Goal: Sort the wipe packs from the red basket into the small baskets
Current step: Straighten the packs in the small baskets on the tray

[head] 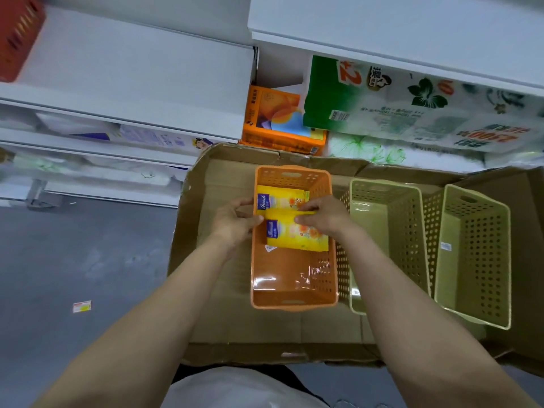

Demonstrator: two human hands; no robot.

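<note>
A small orange basket (pixel 294 301) stands on flattened cardboard, and two yellow wipe packs are inside its far half. The far pack (pixel 279 197) lies against the basket's far end. The near pack (pixel 297 235) stands tilted in front of it. My left hand (pixel 235 223) grips the near pack's left edge from over the basket's left wall. My right hand (pixel 323 216) pinches the same pack's top right edge. Two pale green small baskets (pixel 391 245) (pixel 482 260) stand to the right, with nothing visible inside them. A red basket (pixel 17 33) sits on the shelf at the top left.
The flattened cardboard (pixel 265 334) covers the floor under the baskets. White shelves (pixel 132 69) rise behind, stocked with an orange tissue box (pixel 273 119) and a large green-and-white paper pack (pixel 412 107). Grey floor (pixel 73 260) with a small label lies to the left.
</note>
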